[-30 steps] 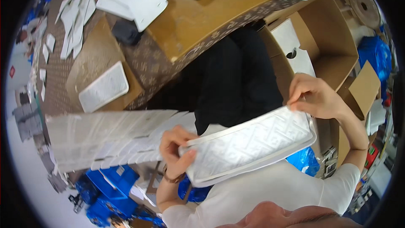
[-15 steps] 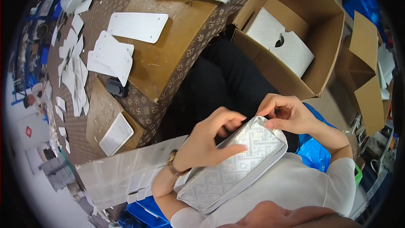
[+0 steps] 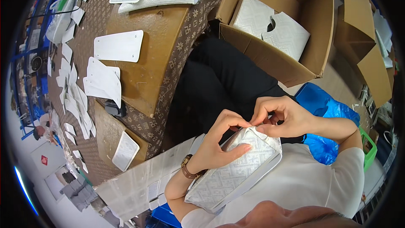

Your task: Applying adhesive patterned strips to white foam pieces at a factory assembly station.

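Note:
A silvery-white box (image 3: pixel 234 175) with an embossed zigzag pattern lies slanted across my lap, against my white shirt. My left hand (image 3: pixel 217 145) wraps over its upper left edge, thumb resting on the patterned face and forefinger at the far corner. At that same corner, my right hand (image 3: pixel 283 118) pinches the folded covering between thumb and fingers. Both sets of fingertips nearly meet there. The box's underside and what lies beneath my fingers are hidden.
On the patterned tablecloth at left lie white panels (image 3: pixel 118 46), scattered white scraps (image 3: pixel 74 95) and wooden boards (image 3: pixel 168 29). An open carton (image 3: pixel 316 55) ahead right holds patterned sheets (image 3: pixel 291 36). Blue plastic bags (image 3: pixel 322 145) lie beside my right arm.
My left hand's fingers have moved to the box's far corner, beside the right hand. The right hand still pinches there. The whole view has shifted somewhat.

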Tool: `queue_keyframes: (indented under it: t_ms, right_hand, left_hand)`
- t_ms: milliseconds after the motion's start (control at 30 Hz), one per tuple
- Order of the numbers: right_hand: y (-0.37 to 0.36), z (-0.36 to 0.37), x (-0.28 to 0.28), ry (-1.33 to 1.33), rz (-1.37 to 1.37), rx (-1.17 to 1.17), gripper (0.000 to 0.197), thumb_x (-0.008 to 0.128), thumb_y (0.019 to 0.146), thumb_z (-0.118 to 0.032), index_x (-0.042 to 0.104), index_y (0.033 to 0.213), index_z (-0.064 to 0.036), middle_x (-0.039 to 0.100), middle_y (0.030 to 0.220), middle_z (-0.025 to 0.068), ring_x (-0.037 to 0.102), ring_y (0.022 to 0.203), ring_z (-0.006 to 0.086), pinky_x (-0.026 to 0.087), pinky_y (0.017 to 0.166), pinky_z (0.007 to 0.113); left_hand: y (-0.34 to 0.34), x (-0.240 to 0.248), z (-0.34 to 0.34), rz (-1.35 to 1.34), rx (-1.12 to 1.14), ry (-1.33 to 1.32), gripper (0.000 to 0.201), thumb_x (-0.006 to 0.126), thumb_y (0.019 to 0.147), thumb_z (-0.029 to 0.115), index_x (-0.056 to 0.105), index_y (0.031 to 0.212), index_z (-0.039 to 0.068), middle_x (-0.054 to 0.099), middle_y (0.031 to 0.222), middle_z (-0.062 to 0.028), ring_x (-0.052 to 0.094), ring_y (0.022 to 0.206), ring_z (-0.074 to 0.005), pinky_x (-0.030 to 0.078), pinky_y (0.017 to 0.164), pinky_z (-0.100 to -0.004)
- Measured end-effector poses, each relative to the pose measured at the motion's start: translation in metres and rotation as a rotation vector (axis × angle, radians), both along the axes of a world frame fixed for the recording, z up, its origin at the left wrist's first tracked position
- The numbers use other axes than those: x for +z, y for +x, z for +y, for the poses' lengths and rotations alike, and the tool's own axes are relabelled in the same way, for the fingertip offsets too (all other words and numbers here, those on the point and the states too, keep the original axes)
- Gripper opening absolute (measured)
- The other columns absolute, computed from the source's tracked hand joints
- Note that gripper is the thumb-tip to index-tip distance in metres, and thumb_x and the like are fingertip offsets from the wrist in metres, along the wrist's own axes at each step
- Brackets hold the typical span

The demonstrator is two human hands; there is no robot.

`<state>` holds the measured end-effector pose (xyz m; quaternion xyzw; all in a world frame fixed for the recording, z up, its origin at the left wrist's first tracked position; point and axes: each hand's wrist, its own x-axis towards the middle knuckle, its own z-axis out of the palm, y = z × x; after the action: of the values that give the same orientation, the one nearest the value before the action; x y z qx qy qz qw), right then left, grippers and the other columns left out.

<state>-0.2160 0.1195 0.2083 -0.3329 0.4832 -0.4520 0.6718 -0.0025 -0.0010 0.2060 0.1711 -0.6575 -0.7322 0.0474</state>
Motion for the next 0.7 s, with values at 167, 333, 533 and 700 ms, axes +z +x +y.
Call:
queue_keyframes:
  t_ms: [167, 333, 533, 700]
  right_hand:
    - [0.001, -0.001, 0.0, 0.017, -0.024, 0.017, 0.006, 0.07, 0.085, -0.002, 0.069, 0.09, -0.0025, 0.057, 0.09, -0.0012, 0.054, 0.074, 0.0037, 0.042, 0.056, 0.019]
    - [0.004, 0.001, -0.006, 0.031, -0.102, 0.009, 0.004, 0.071, 0.086, -0.005, 0.07, 0.088, -0.0019, 0.057, 0.089, -0.0011, 0.056, 0.076, 0.0037, 0.044, 0.057, 0.019]
    - [0.002, 0.003, -0.018, -0.013, -0.203, 0.015, 0.01, 0.073, 0.089, -0.011, 0.072, 0.092, -0.0009, 0.058, 0.088, -0.001, 0.058, 0.077, 0.0038, 0.046, 0.058, 0.019]
    - [-0.006, -0.005, -0.007, 0.215, -0.281, 0.101, 0.013, 0.074, 0.086, -0.006, 0.074, 0.098, -0.0005, 0.061, 0.092, 0.0037, 0.059, 0.073, 0.0081, 0.05, 0.058, 0.019]
  left_hand:
    - [0.003, -0.004, 0.002, 0.041, -0.005, -0.031, 0.044, 0.077, 0.075, 0.005, 0.058, 0.115, 0.006, 0.052, 0.112, -0.0087, 0.053, 0.101, -0.0194, 0.044, 0.089, -0.03]
    - [0.003, -0.002, 0.004, 0.055, -0.008, -0.071, 0.042, 0.077, 0.075, 0.005, 0.059, 0.113, 0.005, 0.053, 0.111, -0.0096, 0.054, 0.1, -0.0204, 0.045, 0.087, -0.0304]
    - [0.006, -0.005, 0.01, 0.086, 0.008, -0.093, 0.045, 0.078, 0.074, 0.005, 0.058, 0.114, 0.005, 0.053, 0.11, -0.011, 0.054, 0.099, -0.0199, 0.044, 0.087, -0.0303]
    - [0.008, -0.006, 0.014, 0.103, 0.045, -0.078, 0.045, 0.077, 0.074, 0.004, 0.057, 0.114, 0.005, 0.054, 0.108, -0.0114, 0.053, 0.097, -0.0195, 0.042, 0.087, -0.0299]
